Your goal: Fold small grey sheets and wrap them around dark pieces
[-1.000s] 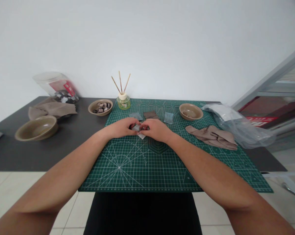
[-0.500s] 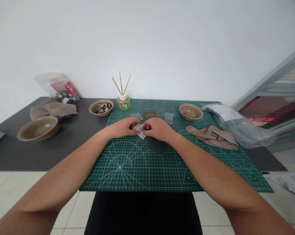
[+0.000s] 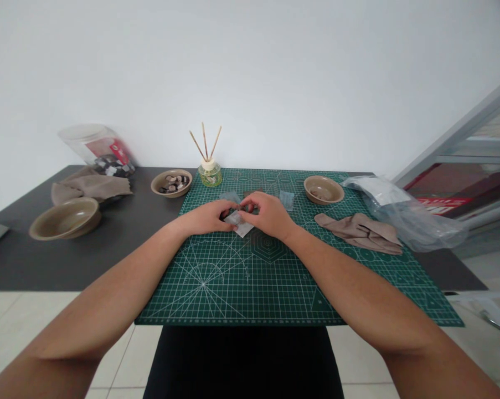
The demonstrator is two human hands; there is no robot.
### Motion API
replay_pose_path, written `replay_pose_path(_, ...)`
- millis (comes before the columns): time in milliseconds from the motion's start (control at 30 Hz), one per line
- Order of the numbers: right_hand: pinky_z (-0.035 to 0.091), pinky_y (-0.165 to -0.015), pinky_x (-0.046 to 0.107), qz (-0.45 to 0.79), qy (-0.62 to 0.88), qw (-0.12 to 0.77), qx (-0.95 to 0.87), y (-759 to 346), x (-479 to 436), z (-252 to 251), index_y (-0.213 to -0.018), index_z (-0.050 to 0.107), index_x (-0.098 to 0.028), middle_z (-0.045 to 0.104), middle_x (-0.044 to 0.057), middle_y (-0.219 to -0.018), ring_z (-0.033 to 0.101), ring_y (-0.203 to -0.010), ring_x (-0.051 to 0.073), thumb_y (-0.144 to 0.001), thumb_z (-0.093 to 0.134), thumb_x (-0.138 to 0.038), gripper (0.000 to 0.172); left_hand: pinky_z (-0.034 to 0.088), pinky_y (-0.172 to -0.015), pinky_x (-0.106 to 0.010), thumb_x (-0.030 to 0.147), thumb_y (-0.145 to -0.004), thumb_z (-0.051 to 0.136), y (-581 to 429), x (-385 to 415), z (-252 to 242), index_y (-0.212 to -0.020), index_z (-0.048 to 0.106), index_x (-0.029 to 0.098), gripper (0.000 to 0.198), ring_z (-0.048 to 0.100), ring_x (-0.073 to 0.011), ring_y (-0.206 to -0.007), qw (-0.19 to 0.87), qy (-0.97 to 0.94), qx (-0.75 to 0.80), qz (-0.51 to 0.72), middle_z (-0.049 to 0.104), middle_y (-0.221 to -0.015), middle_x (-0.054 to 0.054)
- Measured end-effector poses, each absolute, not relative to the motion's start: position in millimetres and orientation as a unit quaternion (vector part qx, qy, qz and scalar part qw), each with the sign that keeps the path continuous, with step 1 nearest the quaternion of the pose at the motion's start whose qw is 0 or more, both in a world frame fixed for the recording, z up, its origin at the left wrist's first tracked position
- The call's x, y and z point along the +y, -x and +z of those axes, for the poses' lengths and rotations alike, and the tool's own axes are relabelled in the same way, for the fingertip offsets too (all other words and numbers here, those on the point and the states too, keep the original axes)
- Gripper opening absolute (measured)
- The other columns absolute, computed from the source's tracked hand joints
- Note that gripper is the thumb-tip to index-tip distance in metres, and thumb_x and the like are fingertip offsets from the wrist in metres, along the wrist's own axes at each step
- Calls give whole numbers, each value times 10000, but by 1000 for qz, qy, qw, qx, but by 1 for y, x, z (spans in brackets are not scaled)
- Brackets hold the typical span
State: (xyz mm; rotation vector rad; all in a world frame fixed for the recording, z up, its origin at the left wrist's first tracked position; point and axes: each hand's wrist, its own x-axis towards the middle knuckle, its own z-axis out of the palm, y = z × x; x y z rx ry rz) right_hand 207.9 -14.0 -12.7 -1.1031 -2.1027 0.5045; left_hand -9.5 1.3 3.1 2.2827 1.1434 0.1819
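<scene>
Two hands met at the middle of the green cutting mat [image 3: 241, 277], fingertips pinching a small clear packet [image 3: 240, 223] between them. I saw the left hand [image 3: 208, 216] curled, its thumb and first fingers closed on the packet's left edge. The right hand [image 3: 268, 215] gripped the top right edge, fingers bent inward and pressed together. The packet sat just above the mat, its lower corner poking out below the knuckles.

Compared with half a second earlier, the right hand had risen a little and moved toward the far side, now covering most of the brown packet [image 3: 250, 194] that had been plainly visible behind it. I judged from this that the fingers were working at the packet's top edge; whether it had opened I could not tell.

Just beyond the hands lay two pale blue packets [image 3: 287, 199]. Farther out, a tan bowl [image 3: 323, 189] and a crumpled beige cloth [image 3: 360, 231] sat to the right, beside a clear plastic bag [image 3: 399, 213]. To the left stood a reed diffuser [image 3: 209, 166], a bowl of small dark pieces [image 3: 171, 182], an empty bowl [image 3: 65, 218] and a tipped plastic jar [image 3: 96, 147].
</scene>
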Motion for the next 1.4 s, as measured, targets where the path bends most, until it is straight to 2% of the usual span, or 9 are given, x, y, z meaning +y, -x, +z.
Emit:
replay_pose_path(133,465,-733,294,195,425,425,-775,-210,-13,-13,-908,737,-194,674,-2,-790,596,-740,155,-813,762,-249,113,389,-728,-312,460,-764,731,11,0,2,-1179,633,176,513,524,-193,-801,293,-857,415,87,550,-898,-7)
replay_pose_path(267,466,-708,296,211,438,450,-749,-212,-15,-10,-903,732,-199,684,2,-796,574,-704,150,-814,741,-287,126,426,-750,-316,437,-726,771,14,-1,0,-1076,590,196,461,532,-201,-856,304,-856,396,130,544,-954,-14)
replay_pose_path(433,459,-690,296,224,461,465,-722,-214,-16,-6,-919,734,-203,689,6,-798,553,-682,145,-822,719,-324,155,374,-630,-264,361,-681,817,14,-1,-2,-920,451,229,457,473,-136,-702,406,-807,391,176,485,-779,61)
replay_pose_path(533,459,-689,295,231,464,476,-711,-216,-15,-6,-931,732,-203,693,8,-805,557,-688,146,-826,710,-335,171,390,-614,-252,335,-675,811,14,0,-2,-947,440,233,471,490,-124,-666,496,-755,378,201,516,-735,80)
replay_pose_path(600,460,-689,294,235,466,482,-704,-216,-14,-6,-935,729,-200,691,9,-804,560,-691,146,-825,708,-337,177,392,-615,-246,315,-656,818,13,1,-1,-934,458,226,464,496,-115,-660,499,-735,396,234,518,-729,82)
replay_pose_path(867,459,-685,291,253,470,493,-687,-215,-12,-8,-900,724,-192,681,2,-772,555,-675,140,-813,707,-344,176,375,-573,-268,359,-687,777,19,15,-2,-894,418,238,432,476,-115,-598,394,-601,507,476,538,-738,53)
replay_pose_path(967,462,-694,294,259,477,486,-685,-215,-11,-8,-901,722,-196,687,5,-783,563,-687,143,-814,703,-347,175,368,-625,-283,312,-723,734,28,22,-5,-802,407,230,346,443,-116,-629,269,-597,533,536,489,-719,46)
replay_pose_path(1100,466,-694,294,271,481,474,-685,-215,-10,-11,-913,718,-200,688,2,-782,565,-682,142,-820,704,-356,183,362,-680,-311,254,-781,666,36,25,-6,-725,431,224,243,416,-146,-666,141,-646,587,468,444,-693,32)
replay_pose_path(1400,476,-715,298,272,478,456,-700,-214,-10,-13,-918,714,-199,687,3,-786,578,-695,145,-834,700,-354,177,460,-837,-372,139,-729,594,35,25,-11,-797,544,216,114,565,-244,-875,105,-744,601,274,556,-875,-53)
